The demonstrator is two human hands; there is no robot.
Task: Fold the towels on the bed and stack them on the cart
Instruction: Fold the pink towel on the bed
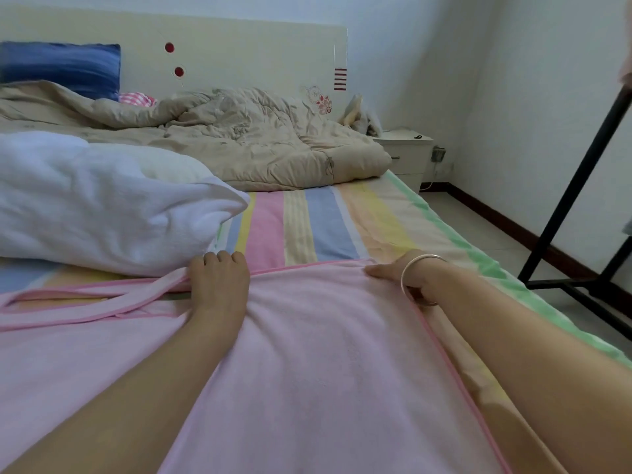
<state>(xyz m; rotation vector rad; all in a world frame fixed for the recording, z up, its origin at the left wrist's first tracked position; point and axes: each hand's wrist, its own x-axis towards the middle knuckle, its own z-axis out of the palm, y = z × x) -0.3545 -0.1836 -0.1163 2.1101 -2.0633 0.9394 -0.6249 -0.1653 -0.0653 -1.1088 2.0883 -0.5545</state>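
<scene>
Where the bed's near edge runs out of view, the entries begin.

1. Pink towel (325, 354): spread flat over the striped sheet (307, 224), with darker pink piping along its border. Its right side lies close to the bed's right edge. Its far left part is bunched and turned over on itself, and a loop of piped hem trails toward the bed's left side.

2. Left hand (219, 285): on the pink towel's far edge, about midway across the bed. Fingers curled tight, knuckles up, gripping a gather of the hem.

3. Right hand (390, 273): at the pink towel's far right corner, near the bed's right edge. The thumb lies on top of the cloth, the other fingers are tucked under the corner and hidden, and the hand pinches that corner. A silver bangle (422, 278) sits on the wrist.

4. White towels (102, 200): an unfolded heap on the bed's left side, just beyond the left hand.

5. Beige quilt (239, 142): rumpled across the head end of the bed. A blue pillow (61, 66) leans on the headboard (239, 46) at the far left corner.

6. Off the bed: a white nightstand (407, 148) beside the far right corner, and a black metal frame (581, 183) standing on the floor along the right side. I cannot tell what the frame belongs to.
</scene>
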